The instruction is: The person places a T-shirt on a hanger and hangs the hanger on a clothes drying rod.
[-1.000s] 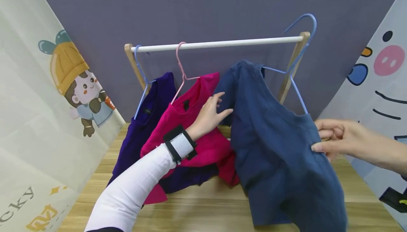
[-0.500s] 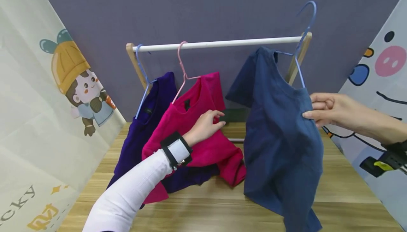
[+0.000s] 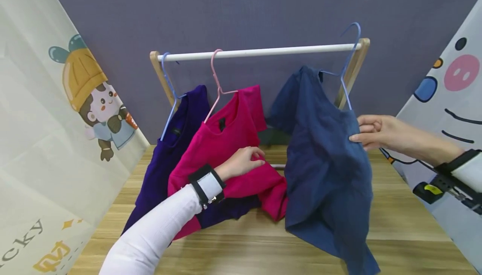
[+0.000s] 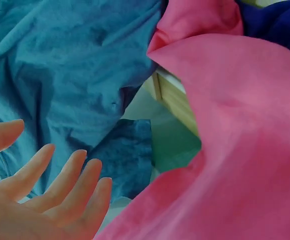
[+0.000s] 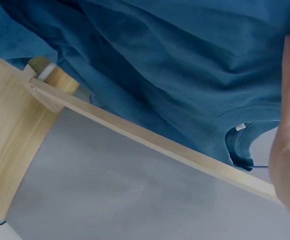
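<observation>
A dark blue T-shirt (image 3: 324, 162) hangs on a blue hanger (image 3: 345, 68) at the right end of the rack. My right hand (image 3: 388, 134) pinches the shirt's shoulder between thumb and fingers, over the hanger's arm. The hanger's hook rises above the white rod (image 3: 286, 51), its tip higher than the rod. In front of a pink T-shirt (image 3: 226, 141) on a pink hanger (image 3: 215, 74) is my left hand (image 3: 241, 162), fingers loosely bent, holding nothing. The left wrist view shows those fingers (image 4: 70, 175) spread apart near the blue cloth.
A purple T-shirt (image 3: 165, 158) on another blue hanger (image 3: 167, 82) hangs at the rod's left end. The rack's wooden post (image 3: 352, 72) stands behind the blue shirt. Below lies a wooden tabletop (image 3: 241, 250), with printed panels to either side and a grey backdrop (image 3: 263, 7).
My right hand has carried the blue shirt and hanger up toward the rack, then slightly down and left. My left hand has left the blue sleeve and dropped lower.
</observation>
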Available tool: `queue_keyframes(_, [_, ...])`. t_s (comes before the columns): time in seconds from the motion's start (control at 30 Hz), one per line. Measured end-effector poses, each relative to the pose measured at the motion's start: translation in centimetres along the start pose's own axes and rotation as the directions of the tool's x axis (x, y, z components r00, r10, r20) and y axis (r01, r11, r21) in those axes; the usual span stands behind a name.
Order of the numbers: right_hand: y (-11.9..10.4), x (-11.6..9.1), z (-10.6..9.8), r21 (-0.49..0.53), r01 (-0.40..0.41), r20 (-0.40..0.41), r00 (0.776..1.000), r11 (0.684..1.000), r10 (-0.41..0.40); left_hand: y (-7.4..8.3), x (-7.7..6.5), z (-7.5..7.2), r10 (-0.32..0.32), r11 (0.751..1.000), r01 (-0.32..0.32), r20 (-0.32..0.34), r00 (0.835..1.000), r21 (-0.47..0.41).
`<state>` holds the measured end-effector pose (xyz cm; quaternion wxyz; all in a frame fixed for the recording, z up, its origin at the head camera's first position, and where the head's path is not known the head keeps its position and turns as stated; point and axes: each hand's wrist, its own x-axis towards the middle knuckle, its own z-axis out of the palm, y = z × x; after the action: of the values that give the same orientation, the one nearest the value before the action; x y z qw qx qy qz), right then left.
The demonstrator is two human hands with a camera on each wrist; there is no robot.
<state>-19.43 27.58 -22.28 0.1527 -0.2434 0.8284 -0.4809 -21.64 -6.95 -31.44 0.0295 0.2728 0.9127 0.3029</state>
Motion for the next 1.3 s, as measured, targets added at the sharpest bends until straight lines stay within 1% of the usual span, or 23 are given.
queue_keyframes(0.2, [1.1, 0.1, -0.1, 0.05, 0.015, 0.042, 0.999, 0.999, -0.017, -0.4, -0.3, 0.6, -0.012, 1.0, 0.012, 0.015, 1.0, -0.003])
queue_keyframes(0.3, [1.5, 0.0, 0.1, 0.037, -0.018, 0.024, 1.0, 0.999, 0.017, -0.7, -0.5, 0.8, -0.022, 1.0, 0.022, 0.021, 1.0, -0.01])
queue_keyframes(0.47, [1.8, -0.3, 0.6, -0.033, -0.096, -0.034, 0.995, 0.995, 0.095, -1.3, -0.9, 1.4, -0.024, 0.999, 0.025, 0.036, 0.999, -0.03])
queue_keyframes(0.63, [1.7, -0.8, 0.8, -0.105, -0.179, -0.108, 0.98, 0.978, 0.167, -1.7, -1.2, 1.8, -0.022, 0.999, 0.024, 0.047, 0.999, -0.039])
queue_keyframes(0.73, [1.6, -1.1, 0.8, -0.146, -0.197, -0.142, 0.974, 0.97, 0.177, -1.9, -1.3, 1.8, -0.023, 0.999, 0.026, 0.048, 0.999, -0.045])
queue_keyframes(0.83, [1.5, -1.3, 0.7, -0.198, -0.199, -0.169, 0.971, 0.96, 0.166, -1.9, -1.3, 1.9, -0.025, 0.998, 0.027, 0.049, 0.998, -0.048])
queue_keyframes(0.97, [1.0, -1.3, 0.6, -0.245, -0.228, -0.202, 0.963, 0.943, 0.18, -1.8, -1.3, 1.9, -0.028, 0.999, 0.031, 0.054, 0.998, -0.04])
queue_keyframes(1.07, [0.3, -1.1, 0.5, -0.305, -0.251, -0.212, 0.958, 0.919, 0.192, -1.9, -1.3, 1.9, -0.035, 0.999, 0.037, 0.06, 0.998, -0.033])
queue_keyframes(1.1, [-0.1, -1.1, 0.4, -0.351, -0.253, -0.213, 0.959, 0.901, 0.186, -1.9, -1.3, 1.9, -0.037, 0.999, 0.039, 0.062, 0.997, -0.032])
queue_keyframes(1.17, [-1.1, -1.0, 0.2, -0.445, -0.247, -0.212, 0.963, 0.861, 0.167, -1.9, -1.3, 1.9, -0.037, 0.999, 0.04, 0.066, 0.997, -0.03])
queue_keyframes(1.27, [-3.2, -0.9, 0.4, -0.576, -0.23, -0.24, 0.965, 0.785, 0.107, -1.8, -1.3, 1.9, -0.036, 0.999, 0.038, 0.071, 0.997, -0.033])
queue_keyframes(1.3, [-3.9, -1.0, 0.6, -0.606, -0.234, -0.258, 0.962, 0.76, 0.09, -1.8, -1.4, 1.9, -0.033, 0.999, 0.036, 0.072, 0.997, -0.036])
